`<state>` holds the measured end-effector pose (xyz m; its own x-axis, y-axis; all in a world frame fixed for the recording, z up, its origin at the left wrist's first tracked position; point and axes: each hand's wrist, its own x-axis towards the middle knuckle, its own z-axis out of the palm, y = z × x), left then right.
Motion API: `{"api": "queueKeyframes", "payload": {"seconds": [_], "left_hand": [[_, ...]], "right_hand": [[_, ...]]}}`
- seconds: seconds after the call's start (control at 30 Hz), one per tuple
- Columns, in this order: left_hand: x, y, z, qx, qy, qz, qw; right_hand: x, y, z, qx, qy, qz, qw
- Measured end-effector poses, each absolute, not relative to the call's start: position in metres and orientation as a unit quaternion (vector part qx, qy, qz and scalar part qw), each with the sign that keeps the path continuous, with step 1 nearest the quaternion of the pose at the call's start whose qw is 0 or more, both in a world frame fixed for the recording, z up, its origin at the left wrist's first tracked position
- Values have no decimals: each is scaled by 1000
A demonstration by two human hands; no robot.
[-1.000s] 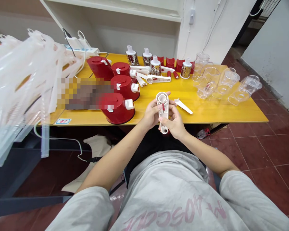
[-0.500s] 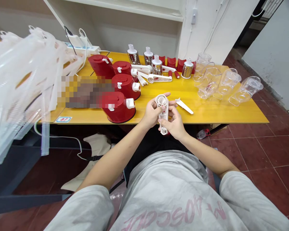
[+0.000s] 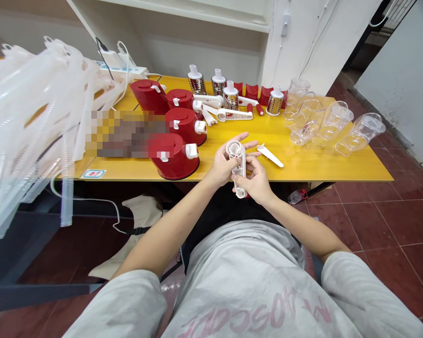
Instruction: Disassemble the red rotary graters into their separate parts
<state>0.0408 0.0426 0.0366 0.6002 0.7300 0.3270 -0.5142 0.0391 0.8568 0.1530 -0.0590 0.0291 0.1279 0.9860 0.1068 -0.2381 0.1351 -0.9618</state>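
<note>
Between my left hand (image 3: 223,165) and my right hand (image 3: 253,179) I hold a long white plastic rotary-grater handle (image 3: 238,162) upright, with a small red piece showing in its slot. My hands hide its middle. My left fingers curl around its upper part, and my right fingers wrap its lower part. A short white plastic spatula-shaped piece (image 3: 270,156) lies on the yellow wooden table (image 3: 303,168), just right of my right hand. The nearest red grater body (image 3: 172,155) stands left of my left hand, with a white spout.
Further red grater bodies (image 3: 184,123), steel grater drums (image 3: 230,96) and white handles (image 3: 234,114) stand at the back of the table. Clear plastic jugs (image 3: 333,124) lie to the right. Bundled translucent plastic bags (image 3: 31,122) hang at the left. A pixelated patch (image 3: 125,136) hides part of the table.
The top of the white handle has tilted a little to the left between my hands. My fingers have shifted slightly on it. The view has drifted slightly.
</note>
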Motion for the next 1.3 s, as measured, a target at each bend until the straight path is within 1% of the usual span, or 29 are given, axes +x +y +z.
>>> {"api": "queueKeyframes", "payload": {"seconds": [0.27,0.53,0.67,0.83,1.13,1.3], "left_hand": [[41,49,29,574,73,432,692],[42,45,36,542,95,434,713],[42,41,39,535,89,435,719],[41,38,43,501,71,421,753],[41,36,43,487,34,410,771],[42,37,37,513,53,406,755]], "right_hand": [[155,-56,30,-443,-415,519,602],[157,-54,31,-436,-416,527,599],[157,-55,34,-431,-409,535,600],[158,-56,38,-413,-407,547,604],[161,-55,32,-401,-432,537,604],[160,-57,37,-418,-434,521,604]]}}
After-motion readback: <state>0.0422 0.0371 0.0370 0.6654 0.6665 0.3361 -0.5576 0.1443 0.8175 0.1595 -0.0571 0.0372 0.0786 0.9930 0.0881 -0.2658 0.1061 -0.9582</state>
